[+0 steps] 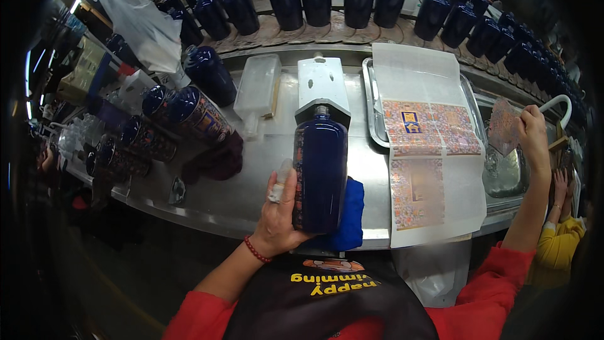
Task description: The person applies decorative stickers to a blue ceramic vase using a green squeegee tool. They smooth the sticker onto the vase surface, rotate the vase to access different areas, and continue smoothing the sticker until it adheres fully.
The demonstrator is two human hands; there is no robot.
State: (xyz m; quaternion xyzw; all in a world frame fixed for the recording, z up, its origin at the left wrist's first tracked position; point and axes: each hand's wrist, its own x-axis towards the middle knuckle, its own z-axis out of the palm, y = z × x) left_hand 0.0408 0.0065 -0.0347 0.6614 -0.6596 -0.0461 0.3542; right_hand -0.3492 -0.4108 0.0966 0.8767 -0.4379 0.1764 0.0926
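Against left fingers, one blue bottle

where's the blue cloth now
In the head view, the blue cloth lies at the near edge of the metal bench, just right of the bottle the left hand holds.

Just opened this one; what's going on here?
The person's left hand holds a dark blue bottle at the near edge of the metal bench; the bottle's left side shows a colourful pattern. The right hand holds up a patterned film, off to the right. Between the hands lies a printed paper sheet, and a row of bottles stands beyond.
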